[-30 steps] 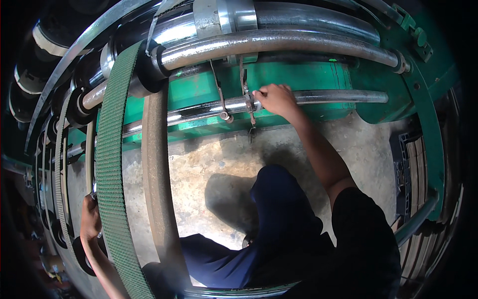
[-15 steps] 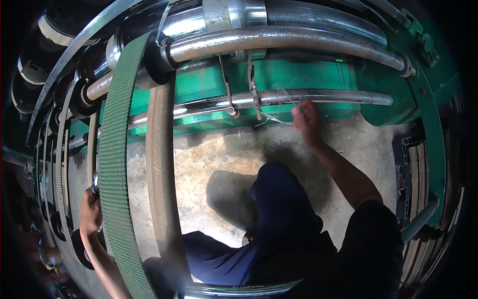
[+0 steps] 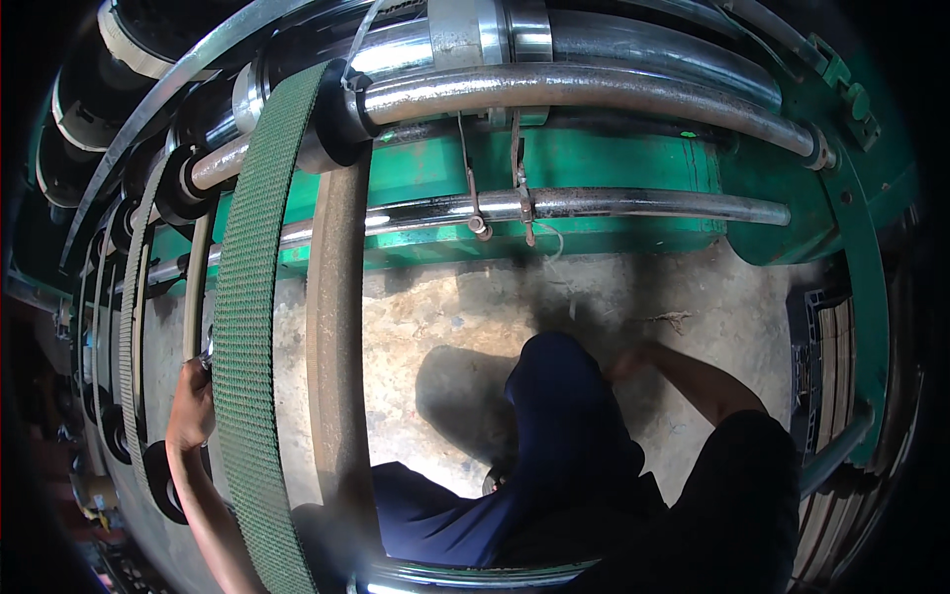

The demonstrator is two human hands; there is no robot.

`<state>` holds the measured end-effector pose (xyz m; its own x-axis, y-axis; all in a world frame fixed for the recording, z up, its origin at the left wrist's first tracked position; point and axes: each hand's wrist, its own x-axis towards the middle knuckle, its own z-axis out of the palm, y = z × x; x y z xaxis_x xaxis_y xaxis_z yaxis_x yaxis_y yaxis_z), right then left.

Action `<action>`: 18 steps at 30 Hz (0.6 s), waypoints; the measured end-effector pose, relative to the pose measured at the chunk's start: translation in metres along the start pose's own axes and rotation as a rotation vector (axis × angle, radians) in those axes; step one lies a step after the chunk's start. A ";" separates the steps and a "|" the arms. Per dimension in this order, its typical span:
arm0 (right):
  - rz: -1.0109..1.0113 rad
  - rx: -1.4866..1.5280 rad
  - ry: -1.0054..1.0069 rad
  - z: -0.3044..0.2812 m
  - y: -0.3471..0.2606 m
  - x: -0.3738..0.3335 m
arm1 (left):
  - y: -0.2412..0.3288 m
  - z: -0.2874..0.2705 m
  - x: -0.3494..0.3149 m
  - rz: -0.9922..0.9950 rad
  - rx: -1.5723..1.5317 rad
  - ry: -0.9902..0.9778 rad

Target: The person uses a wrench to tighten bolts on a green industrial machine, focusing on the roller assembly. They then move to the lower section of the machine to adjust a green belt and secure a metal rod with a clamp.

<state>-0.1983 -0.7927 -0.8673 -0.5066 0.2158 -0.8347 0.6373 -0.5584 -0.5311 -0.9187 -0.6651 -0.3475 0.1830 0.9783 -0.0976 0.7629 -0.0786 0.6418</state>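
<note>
My left hand point(image 3: 190, 408) is closed around a shiny metal bar point(image 3: 206, 354), just left of the wide green woven belt point(image 3: 247, 297); the belt hides part of the bar. My right hand point(image 3: 625, 364) is low beside my right knee, smeared by motion, and its fingers cannot be made out. Ahead of it, a thin pale strand point(image 3: 556, 242) hangs in a curl from a small metal fitting point(image 3: 525, 203) on the lower steel rod point(image 3: 653, 203). A second small fitting point(image 3: 477, 220) hangs to its left.
A brown belt point(image 3: 336, 327) runs lengthwise beside the green one. Thick steel rollers point(image 3: 594, 87) cross above a green machine frame point(image 3: 623, 158). A thin tangled wisp point(image 3: 675, 319) shows over the concrete floor point(image 3: 445, 307). Stacked flat brown sheets point(image 3: 836, 366) stand at the right.
My right hand has left the pale strand and dropped toward my knee. The strand now hangs in a curl, and a wisp shows over the floor. My left hand keeps its grip.
</note>
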 end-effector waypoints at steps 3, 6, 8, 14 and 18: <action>-0.319 -0.613 0.235 -0.041 -0.214 -0.063 | 0.018 -0.006 -0.019 -0.036 0.040 -0.019; -0.908 -0.508 1.003 -0.018 -0.371 -0.164 | 0.011 -0.009 -0.024 -0.038 0.002 0.029; -0.859 -0.317 1.295 -0.020 -0.420 -0.190 | 0.006 -0.007 -0.023 -0.036 -0.008 0.052; -0.522 -0.387 1.364 -0.056 -0.457 -0.182 | 0.026 -0.004 -0.009 -0.087 -0.008 0.081; -0.431 -0.395 1.248 -0.050 -0.477 -0.179 | 0.031 -0.004 -0.015 -0.108 -0.010 0.086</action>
<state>-0.3818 -0.5248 -0.4716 0.0143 0.9982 -0.0589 0.7915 -0.0473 -0.6094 -0.9003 -0.6815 -0.3227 0.0461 0.9938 -0.1014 0.7688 0.0295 0.6389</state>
